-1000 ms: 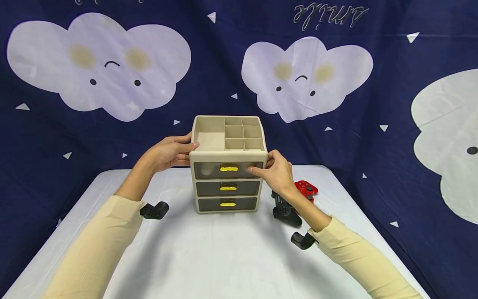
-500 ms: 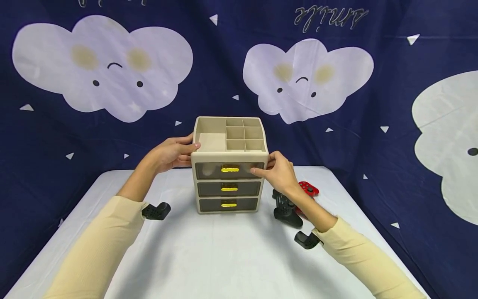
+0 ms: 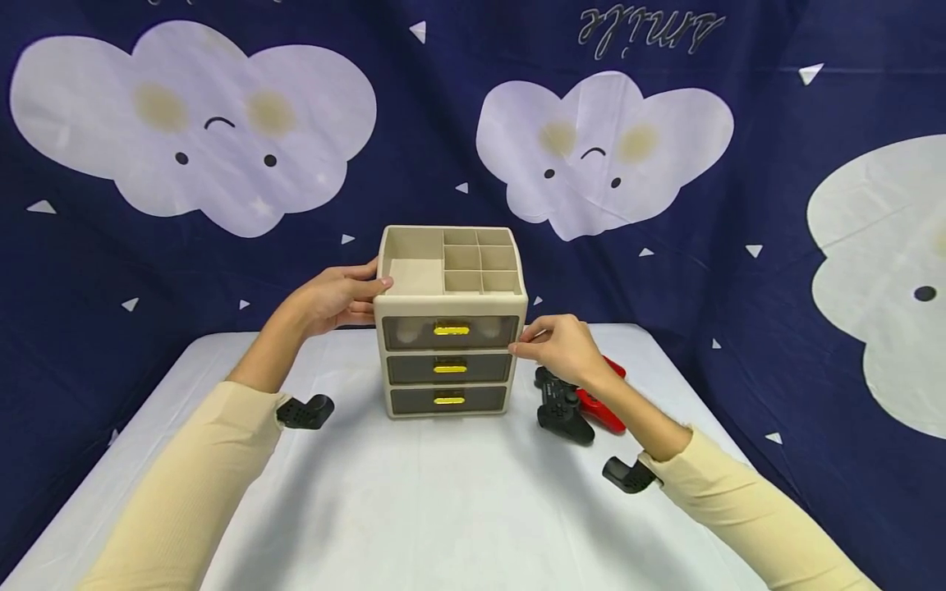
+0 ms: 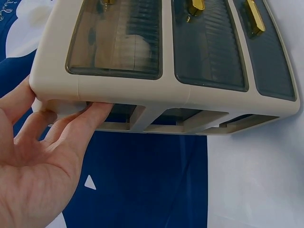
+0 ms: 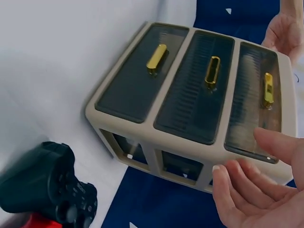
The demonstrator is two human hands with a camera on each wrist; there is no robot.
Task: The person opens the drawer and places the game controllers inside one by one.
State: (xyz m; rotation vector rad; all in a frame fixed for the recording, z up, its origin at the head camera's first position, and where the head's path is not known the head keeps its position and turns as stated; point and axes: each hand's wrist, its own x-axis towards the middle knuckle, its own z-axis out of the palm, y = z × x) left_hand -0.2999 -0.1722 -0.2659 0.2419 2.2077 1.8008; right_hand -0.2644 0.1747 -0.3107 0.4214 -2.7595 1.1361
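A cream desktop drawer organizer [image 3: 452, 306] stands upright on the table, with three dark see-through drawers, gold handles and an open compartment top. My left hand [image 3: 325, 302] grips its upper left side, thumb over the top rim. In the left wrist view, the left fingers [image 4: 97, 114] reach into the organizer's side opening. My right hand [image 3: 565, 351] is at the upper right edge, fingers loosely bent. In the right wrist view, the right thumb [image 5: 275, 145] overlaps the top drawer [image 5: 254, 104], while the other fingertips lie beside the side wall. Pale round shapes show inside that drawer.
A black game controller [image 3: 562, 414] and a red one [image 3: 602, 410] lie on the white-covered table [image 3: 443, 501], right of the organizer and under the right forearm. A dark blue cloud-print cloth [image 3: 424, 164] hangs behind.
My right hand has slid down and slightly right, its thumb moving off the top drawer's front toward the organizer's edge. The left hand keeps its grip, and the organizer stays in place.
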